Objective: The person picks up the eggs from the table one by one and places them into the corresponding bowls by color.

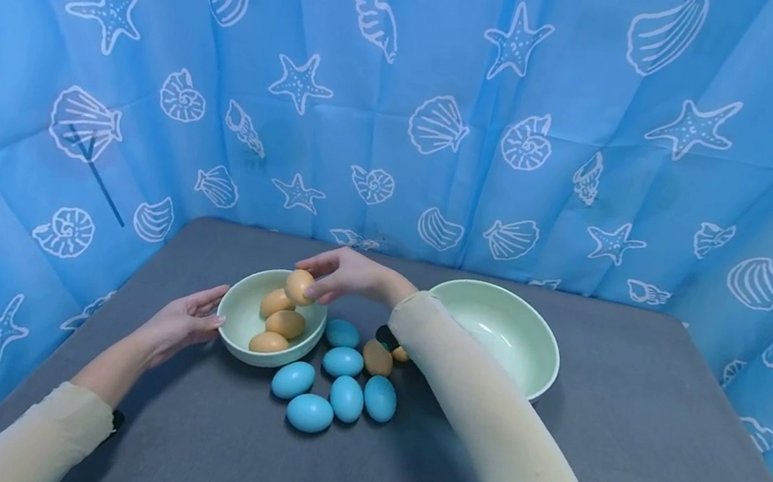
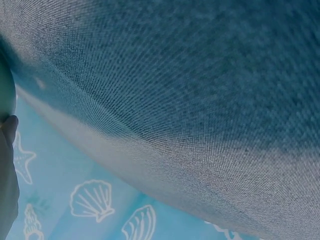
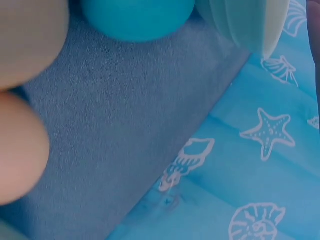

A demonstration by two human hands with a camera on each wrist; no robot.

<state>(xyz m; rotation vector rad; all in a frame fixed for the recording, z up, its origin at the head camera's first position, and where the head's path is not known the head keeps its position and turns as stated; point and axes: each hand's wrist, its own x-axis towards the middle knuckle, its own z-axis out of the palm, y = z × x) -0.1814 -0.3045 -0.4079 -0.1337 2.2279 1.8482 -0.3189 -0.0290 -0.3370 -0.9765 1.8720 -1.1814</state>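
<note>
My right hand (image 1: pixel 350 277) pinches a brown egg (image 1: pixel 299 286) over the small pale green bowl (image 1: pixel 235 310). Inside that bowl lie 3 more brown eggs, one of them partly covered by the held egg. On the bowl's left side, my left hand (image 1: pixel 184 319) touches the rim with thumb and fingers fairly straight. In the left wrist view a fingertip (image 2: pixel 10 125) rests against the bowl's outer wall. Several blue eggs (image 1: pixel 343 362) lie on the table right of and in front of the bowl. A brown egg (image 1: pixel 377 358) lies beside them, another peeking out by my right sleeve.
A larger pale green bowl (image 1: pixel 539 333) stands to the right, partly hidden behind my right forearm. Grey cloth covers the table (image 1: pixel 629 431). A blue curtain (image 1: pixel 414 68) with white shells and starfish hangs behind the table and along its sides.
</note>
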